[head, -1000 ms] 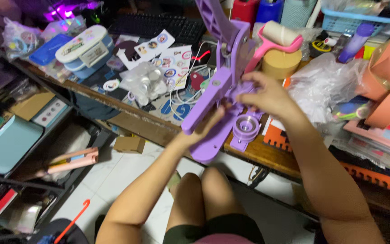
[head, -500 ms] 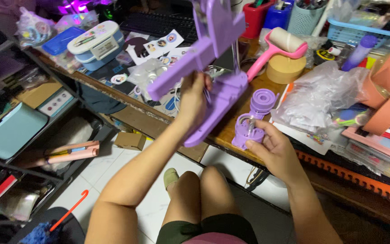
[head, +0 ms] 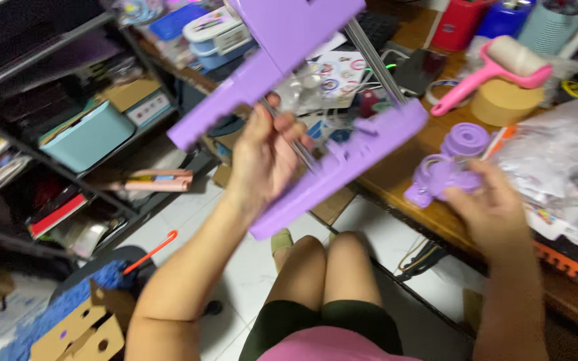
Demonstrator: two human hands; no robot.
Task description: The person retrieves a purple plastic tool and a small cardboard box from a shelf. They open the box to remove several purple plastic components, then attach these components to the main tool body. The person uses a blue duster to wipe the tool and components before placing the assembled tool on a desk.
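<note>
Here the left hand (head: 262, 157) grips the tilted purple press (head: 342, 160) by a metal rod, its long base slanting off the table's (head: 396, 187) front edge; the right hand (head: 493, 210) clasps the purple die slide (head: 443, 175) there.

— Any packaging on the desk?
— A crinkled clear plastic bag (head: 556, 144) at the right edge, a white sheet of round stickers (head: 338, 69) mid-desk.
— Below?
— Small brown cardboard box (head: 221, 175) on the floor.
</note>
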